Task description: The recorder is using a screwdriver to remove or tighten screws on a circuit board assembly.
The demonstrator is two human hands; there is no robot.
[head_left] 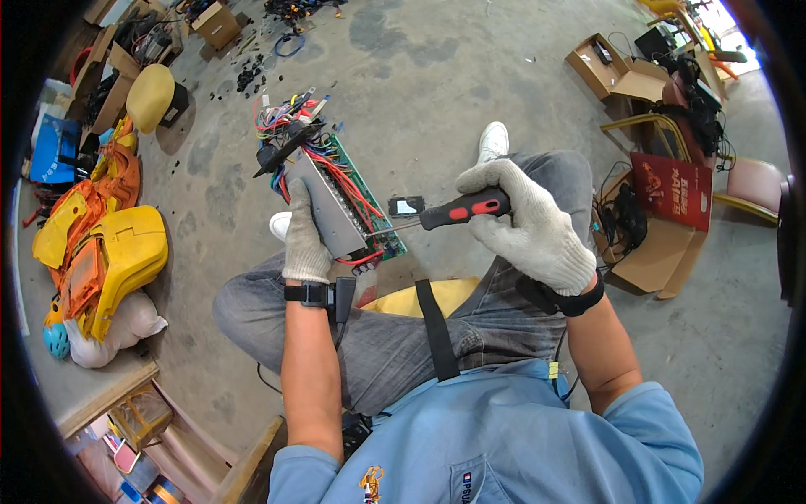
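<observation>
In a white knit glove, my left hand (306,231) grips the near left side of a grey metal electronics unit (333,202), tilted above my lap. A green circuit board (353,172) runs along the unit's right side. Red wires cross it, and a bundle of coloured cables (290,118) spills from its far end. My right hand (533,227), gloved too, is closed around the black and red handle of a screwdriver (464,208). The screwdriver's shaft points left, its tip at the unit's near right edge; whether it sits on a screw is too small to tell.
Yellow and orange plastic shells (126,248) are piled on the left. Open cardboard boxes (659,260) with black cables stand to the right, near a chair (751,189). A small black item (406,207) lies on the concrete floor beyond the screwdriver. Loose cables and scraps are scattered farther off.
</observation>
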